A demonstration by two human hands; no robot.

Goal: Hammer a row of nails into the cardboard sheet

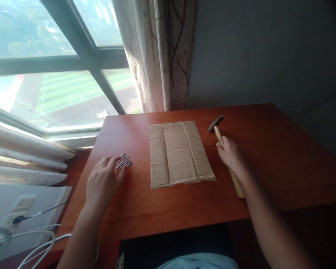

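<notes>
Left hand [103, 181] open, touching nails [123, 161], right hand [231, 155] grip closed on hammer [218, 135], mid-handle hidden

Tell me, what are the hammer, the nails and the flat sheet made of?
The hammer: pale, smooth wooden handle; dark matte head, likely steel. The nails: thin, glinting grey metal, probably steel. The sheet: brown cardboard, creased, small holes near its far edge.
</notes>
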